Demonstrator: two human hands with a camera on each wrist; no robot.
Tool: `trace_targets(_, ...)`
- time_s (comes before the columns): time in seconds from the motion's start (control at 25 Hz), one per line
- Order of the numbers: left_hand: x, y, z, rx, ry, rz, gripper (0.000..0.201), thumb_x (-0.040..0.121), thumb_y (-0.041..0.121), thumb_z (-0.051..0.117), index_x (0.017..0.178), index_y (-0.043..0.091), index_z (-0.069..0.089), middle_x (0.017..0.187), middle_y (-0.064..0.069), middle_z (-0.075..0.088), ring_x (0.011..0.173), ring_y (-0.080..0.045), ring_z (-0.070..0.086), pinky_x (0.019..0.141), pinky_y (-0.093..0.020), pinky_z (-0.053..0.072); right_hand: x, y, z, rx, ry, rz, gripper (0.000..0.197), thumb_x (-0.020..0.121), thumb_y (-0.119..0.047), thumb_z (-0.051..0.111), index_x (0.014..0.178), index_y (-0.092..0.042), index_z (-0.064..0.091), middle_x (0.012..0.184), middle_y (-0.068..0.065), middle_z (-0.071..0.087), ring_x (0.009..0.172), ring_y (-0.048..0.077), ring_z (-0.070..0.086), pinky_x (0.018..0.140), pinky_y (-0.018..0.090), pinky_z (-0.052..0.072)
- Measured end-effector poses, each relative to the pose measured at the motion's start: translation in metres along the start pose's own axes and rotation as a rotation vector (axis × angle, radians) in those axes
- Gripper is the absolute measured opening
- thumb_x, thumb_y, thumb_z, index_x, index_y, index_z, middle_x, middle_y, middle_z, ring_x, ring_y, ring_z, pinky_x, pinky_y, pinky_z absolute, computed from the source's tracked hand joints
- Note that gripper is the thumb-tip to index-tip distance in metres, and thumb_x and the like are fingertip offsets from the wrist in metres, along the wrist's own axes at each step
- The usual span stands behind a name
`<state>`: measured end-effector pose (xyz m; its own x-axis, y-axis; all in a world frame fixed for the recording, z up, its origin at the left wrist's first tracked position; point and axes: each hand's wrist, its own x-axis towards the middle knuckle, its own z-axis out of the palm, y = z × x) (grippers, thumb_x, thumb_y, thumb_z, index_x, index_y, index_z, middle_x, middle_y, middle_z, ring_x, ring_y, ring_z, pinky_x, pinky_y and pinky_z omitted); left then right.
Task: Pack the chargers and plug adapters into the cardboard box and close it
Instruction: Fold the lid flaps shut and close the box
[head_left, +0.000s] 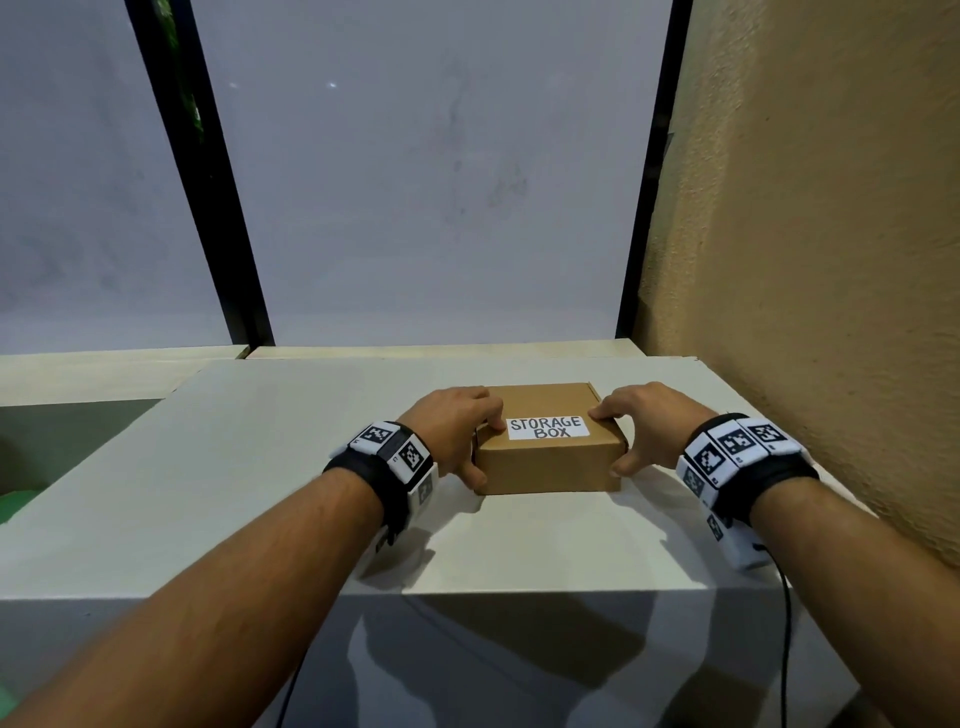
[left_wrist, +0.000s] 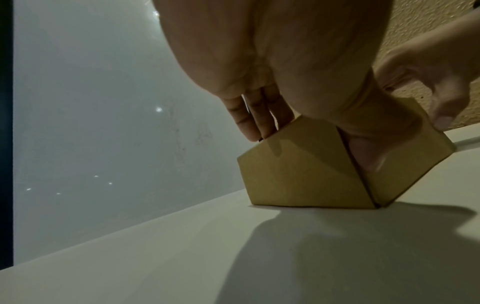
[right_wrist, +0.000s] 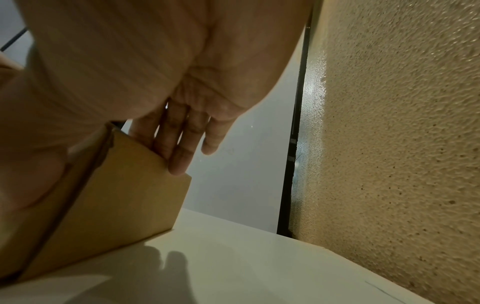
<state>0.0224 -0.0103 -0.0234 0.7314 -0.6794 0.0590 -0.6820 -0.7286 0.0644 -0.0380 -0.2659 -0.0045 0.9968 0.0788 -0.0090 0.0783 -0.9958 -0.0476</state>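
A closed brown cardboard box (head_left: 550, 465) with a white "STORAGE BOX" label (head_left: 548, 427) sits on the white table (head_left: 249, 493). My left hand (head_left: 482, 449) grips its left end, fingers curled over the top edge and thumb on the front face. In the same way, my right hand (head_left: 626, 441) grips the right end. The left wrist view shows the box (left_wrist: 293, 174) under my left hand (left_wrist: 309, 135), with the right hand (left_wrist: 428, 82) beyond. The right wrist view shows my right hand (right_wrist: 103, 170) on the box (right_wrist: 124, 201). No chargers or adapters are visible.
A rough tan wall (head_left: 831, 260) stands close to the right of the box. A frosted window (head_left: 441, 182) with black frames (head_left: 228, 208) runs behind the table. The table's front edge (head_left: 467, 592) lies near my forearms. A lower surface (head_left: 62, 441) sits to the left.
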Motion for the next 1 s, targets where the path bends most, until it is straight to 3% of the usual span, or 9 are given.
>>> trace_targets(0.36,-0.001,-0.001,-0.003,-0.003,-0.004,0.004,0.059,0.066,0.04,0.084,0.117,0.024,0.057,0.122,0.001,0.057,0.107,-0.022,0.055,0.086,-0.032,0.044,0.004,-0.004,-0.003,-0.064,-0.031,-0.014,0.078,0.063,-0.037,0.085,0.133,-0.026,0.052,0.126,-0.004,0.058,0.116,0.019,0.054,0.099,0.033,0.044)
trace_targets(0.6,-0.002,-0.018,-0.012,-0.386,0.027,-0.016,0.032,0.087,0.045,0.063,0.11,0.024,0.071,0.118,0.007,0.066,0.106,-0.011,0.058,0.089,-0.028,0.046,0.007,0.003,-0.005,-0.023,-0.057,-0.054,0.076,0.068,-0.044,0.079,0.135,-0.024,0.049,0.125,-0.004,0.053,0.117,0.017,0.05,0.098,0.029,0.042)
trace_targets(0.68,0.002,-0.022,-0.012,-0.387,0.037,-0.008,0.035,0.088,0.05,0.06,0.112,0.026,0.07,0.113,0.009,0.064,0.105,-0.011,0.056,0.093,-0.034,0.045,0.008,0.008,-0.005,0.068,-0.048,-0.062,0.072,0.071,-0.048,0.077,0.134,-0.025,0.05,0.129,-0.005,0.05,0.121,0.016,0.048,0.098,0.025,0.037)
trace_targets(0.84,0.011,-0.022,-0.008,-0.284,-0.077,-0.038,0.063,0.082,0.056,0.063,0.137,0.027,0.05,0.148,0.004,0.044,0.134,-0.019,0.04,0.111,-0.036,0.031,0.016,0.012,-0.001,0.177,-0.079,-0.097,0.077,0.07,-0.046,0.079,0.137,-0.029,0.045,0.143,-0.004,0.039,0.132,0.017,0.041,0.108,0.028,0.032)
trace_targets(1.0,0.014,-0.027,-0.004,-0.175,-0.12,-0.037,0.091,0.069,0.062,0.072,0.146,0.028,0.038,0.157,0.012,0.028,0.136,-0.019,0.039,0.112,-0.036,0.03,0.022,0.002,0.014,-0.064,-0.095,-0.154,0.101,0.056,-0.044,0.085,0.139,-0.023,0.031,0.132,-0.002,0.034,0.121,0.018,0.038,0.103,0.034,0.04)
